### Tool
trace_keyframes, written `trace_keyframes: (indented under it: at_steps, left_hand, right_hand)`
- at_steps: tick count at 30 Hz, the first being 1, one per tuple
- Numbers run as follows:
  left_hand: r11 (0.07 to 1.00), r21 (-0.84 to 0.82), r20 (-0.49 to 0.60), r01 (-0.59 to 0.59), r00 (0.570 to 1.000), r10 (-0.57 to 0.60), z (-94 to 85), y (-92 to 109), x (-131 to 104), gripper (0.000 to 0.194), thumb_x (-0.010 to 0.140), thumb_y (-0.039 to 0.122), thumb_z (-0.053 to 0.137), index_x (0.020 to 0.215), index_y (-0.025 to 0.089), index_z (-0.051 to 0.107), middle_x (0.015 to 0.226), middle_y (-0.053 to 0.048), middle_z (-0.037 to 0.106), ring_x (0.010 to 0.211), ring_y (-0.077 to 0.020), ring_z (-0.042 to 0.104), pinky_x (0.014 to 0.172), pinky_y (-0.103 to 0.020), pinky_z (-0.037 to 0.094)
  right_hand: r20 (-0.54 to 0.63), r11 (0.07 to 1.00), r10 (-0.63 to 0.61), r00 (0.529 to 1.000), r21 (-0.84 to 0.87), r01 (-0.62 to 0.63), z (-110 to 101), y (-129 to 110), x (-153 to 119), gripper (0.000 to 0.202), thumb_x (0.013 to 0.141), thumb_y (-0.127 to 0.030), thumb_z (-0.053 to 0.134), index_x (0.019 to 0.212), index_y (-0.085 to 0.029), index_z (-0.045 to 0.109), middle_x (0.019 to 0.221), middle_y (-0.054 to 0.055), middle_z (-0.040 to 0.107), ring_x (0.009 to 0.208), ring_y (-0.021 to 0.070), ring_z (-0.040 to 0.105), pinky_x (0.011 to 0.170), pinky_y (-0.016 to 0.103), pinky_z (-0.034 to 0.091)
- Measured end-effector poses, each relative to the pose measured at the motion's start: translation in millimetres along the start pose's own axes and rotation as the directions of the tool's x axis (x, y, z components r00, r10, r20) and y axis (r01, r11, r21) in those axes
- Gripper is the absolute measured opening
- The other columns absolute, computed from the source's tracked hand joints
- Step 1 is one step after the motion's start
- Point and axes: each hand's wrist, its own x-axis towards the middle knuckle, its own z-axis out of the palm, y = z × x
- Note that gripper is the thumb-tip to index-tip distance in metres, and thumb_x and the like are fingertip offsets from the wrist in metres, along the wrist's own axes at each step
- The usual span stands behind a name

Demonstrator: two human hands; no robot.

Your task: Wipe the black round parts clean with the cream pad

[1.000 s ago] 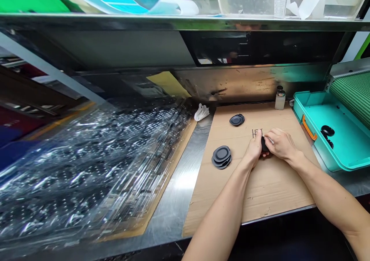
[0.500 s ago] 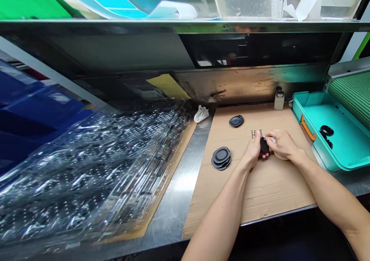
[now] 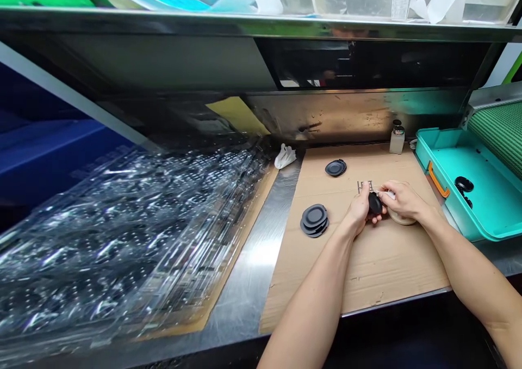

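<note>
My left hand [image 3: 359, 211] is closed around a round black plastic cap [image 3: 375, 203], held above the cardboard. My right hand [image 3: 402, 199] is pinched on a small white cloth [image 3: 390, 194] at the cap's right edge. Below my right hand a pale, rounded object [image 3: 403, 220] shows in part; its kind is hidden. To the left of my hands lies a stack of flat dark discs [image 3: 314, 220]. Farther back are a couple of similar discs [image 3: 335, 167], overlapping each other.
Cardboard [image 3: 302, 282] covers the metal bench. A small bottle [image 3: 397, 139] stands at its back edge. On the right is a teal tray [image 3: 489, 230] with several black parts. Clear plastic trays [image 3: 122, 249] are piled at left, near a crumpled white wipe [image 3: 285, 156].
The cap has turned in my left hand, so more of its round face shows. My right hand has shifted slightly, baring the pale object beneath. The whole view has moved a little.
</note>
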Motion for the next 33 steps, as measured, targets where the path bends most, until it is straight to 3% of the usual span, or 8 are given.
trace_keyframes:
  at_steps: [8,14,23,30,33]
  left_hand:
    - [0.994,0.107,-0.044,-0.035,0.998,0.039,6.0,2,-3,0.073,0.098,0.068,0.028,0.071,0.011,0.064,0.056,-0.008,0.065,0.036,-0.0119,0.054,0.034,-0.022,0.036]
    - [0.986,0.162,-0.047,-0.048,0.997,0.057,6.3,2,-4,0.072,0.098,0.068,0.027,0.07,0.013,0.063,0.057,-0.008,0.065,0.036,-0.0119,0.053,0.034,-0.022,0.035]
    - [0.969,0.247,0.0,-0.013,1.0,0.014,5.7,5,-9,0.067,0.098,0.069,0.029,0.071,0.015,0.06,0.052,-0.006,0.063,0.032,-0.0102,0.047,0.031,-0.021,0.028]
    - [0.962,0.273,-0.007,-0.024,1.0,0.027,5.1,2,-8,0.072,0.097,0.07,0.03,0.064,0.014,0.06,0.052,-0.006,0.062,0.033,-0.0094,0.047,0.031,-0.021,0.028]
    - [0.977,0.214,-0.012,0.005,1.0,-0.003,3.9,3,-7,0.07,0.097,0.069,0.03,0.065,0.014,0.061,0.052,-0.007,0.063,0.033,-0.0097,0.047,0.032,-0.021,0.029]
  right_hand:
    - [0.073,0.992,0.067,0.995,0.106,-0.074,-6,-7,1,0.017,0.094,-0.024,0.054,0.087,-0.02,0.068,0.067,-0.002,0.069,0.068,0.014,0.062,0.069,0.024,0.04]
    - [0.109,0.99,0.07,0.992,0.118,-0.083,-9,-5,0,0.023,0.095,-0.021,0.051,0.088,-0.02,0.072,0.069,-0.002,0.071,0.071,0.014,0.064,0.071,0.024,0.041]
    - [0.073,0.987,-0.095,0.993,-0.124,0.104,-5,-1,-1,0.021,0.094,-0.021,0.051,0.085,-0.019,0.071,0.084,0.004,0.066,0.081,0.0175,0.058,0.079,0.028,0.041]
    - [0.131,0.957,-0.058,0.99,-0.277,0.093,-1,-6,-4,0.017,0.093,-0.017,0.052,0.084,-0.019,0.066,0.083,0.005,0.063,0.078,0.0182,0.053,0.075,0.029,0.038]
    - [0.074,0.953,-0.103,0.992,-0.279,0.12,2,-7,-3,0.02,0.097,-0.019,0.048,0.086,-0.018,0.065,0.085,0.006,0.062,0.08,0.0187,0.053,0.075,0.03,0.039]
